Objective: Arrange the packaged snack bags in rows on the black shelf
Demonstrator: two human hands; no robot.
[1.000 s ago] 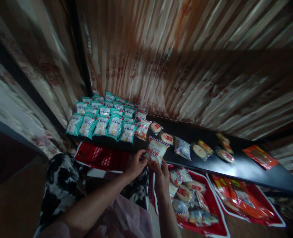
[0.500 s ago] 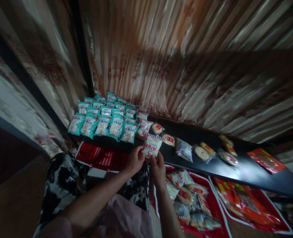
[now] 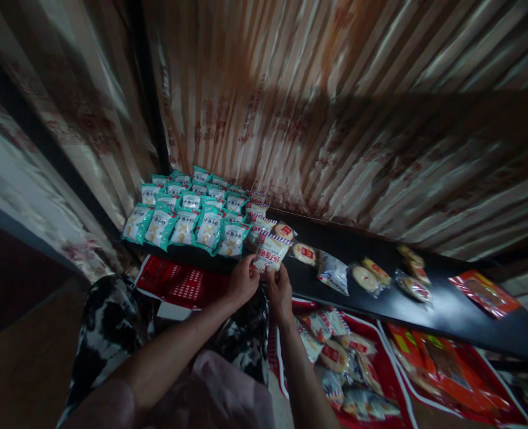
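Between my two hands is a white snack bag (image 3: 272,250) with red lettering and a striped top edge. My left hand (image 3: 245,280) pinches its lower left corner, and my right hand (image 3: 278,291) grips its lower right edge. The bag is held tilted over the front of the black shelf (image 3: 297,280). Just behind it stand similar striped-top snack bags (image 3: 259,223), partly covered by the held one. To the left, several teal and white snack bags (image 3: 186,225) stand in rows.
Along the shelf lie round wrapped pastries (image 3: 304,253), a striped bag (image 3: 332,272) and an orange packet (image 3: 485,292). Below are a red basket of mixed snacks (image 3: 396,381), another with orange packets (image 3: 514,411), and a red basket (image 3: 170,283) at left. A striped curtain (image 3: 291,107) hangs behind.
Both hands have moved slightly forward with the snack bag, bringing it nearer the striped-top bags on the shelf. The bag stays in both hands.
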